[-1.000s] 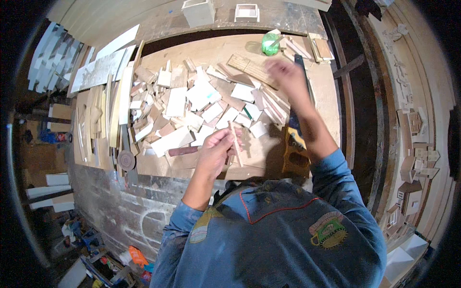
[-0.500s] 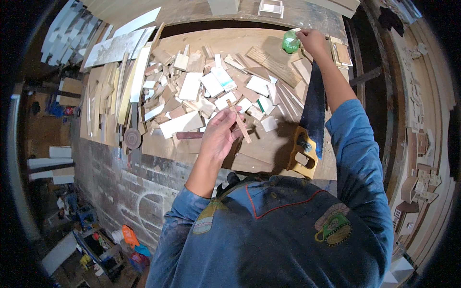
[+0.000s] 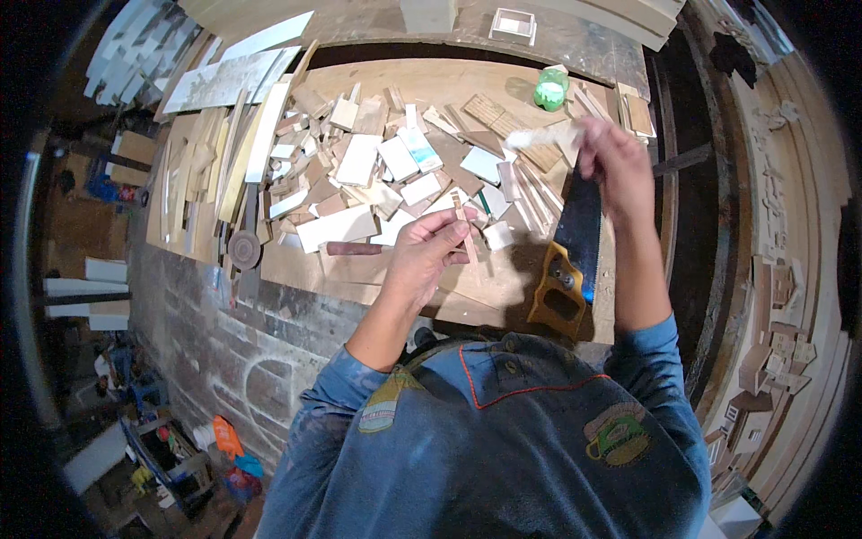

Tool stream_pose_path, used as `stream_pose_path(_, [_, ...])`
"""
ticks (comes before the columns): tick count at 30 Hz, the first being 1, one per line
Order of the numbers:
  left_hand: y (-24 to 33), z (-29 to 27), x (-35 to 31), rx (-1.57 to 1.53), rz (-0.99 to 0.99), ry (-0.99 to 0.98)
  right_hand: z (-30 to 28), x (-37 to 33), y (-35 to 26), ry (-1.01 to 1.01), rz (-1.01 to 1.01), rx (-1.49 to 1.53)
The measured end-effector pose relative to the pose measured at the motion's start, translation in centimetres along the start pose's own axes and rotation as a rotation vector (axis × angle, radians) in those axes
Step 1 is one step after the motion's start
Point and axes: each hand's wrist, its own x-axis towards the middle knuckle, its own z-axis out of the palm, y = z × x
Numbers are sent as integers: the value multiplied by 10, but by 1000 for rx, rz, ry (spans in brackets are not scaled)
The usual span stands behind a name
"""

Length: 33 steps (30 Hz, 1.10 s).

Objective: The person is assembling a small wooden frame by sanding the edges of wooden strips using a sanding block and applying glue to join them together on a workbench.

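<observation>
My left hand [image 3: 429,251] pinches a narrow wooden strip [image 3: 465,229], held upright at a slight tilt above the near part of the board. Over the saw blade [image 3: 579,211], my right hand [image 3: 620,171] is smeared by motion. Its fingers are closed on a pale stick with a white end [image 3: 532,138], too blurred to name more exactly. Beyond that hand stands a cut-down green plastic container [image 3: 550,90] with white stuff inside. A handsaw's yellow wooden handle [image 3: 558,292] rests at the board's near right.
Many wood offcuts [image 3: 364,160] lie heaped across the board [image 3: 431,72]. A dark reddish-brown handle [image 3: 353,249] sits left of my left hand. Long strips [image 3: 215,171] are stacked at the left, and a small open box [image 3: 513,26] stands at the back.
My right hand has come away from the green container, back toward me, with the white-ended stick in it. My left hand has shifted slightly right with the wooden strip, which now stands more upright.
</observation>
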Motion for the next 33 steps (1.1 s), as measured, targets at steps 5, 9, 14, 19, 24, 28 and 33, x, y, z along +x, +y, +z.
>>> stream_pose_path(5, [9,16,-9,8,-9,-79,17,-56,10,-137,111,158])
stream_pose_path(9, [9,24,-15,10,-25,-97,25,-74,16,-79,92,141])
stream_pose_path(14, [11,25,-21,-34,-54,-126,29,-92,12,-22,-31,-91])
stream_pose_path(19, [15,23,-28,-20,-60,-140,31,-101,7,-6,-419,-477])
stream_pose_path(24, [15,21,-31,-35,-68,-141,32,-106,8,-21,-630,-601])
stream_pose_path(28, [13,17,-29,-25,-68,-178,27,-108,16,-13,-640,-630])
stream_pose_path(33, [9,20,-27,31,-58,-124,26,-100,14,21,-683,-661])
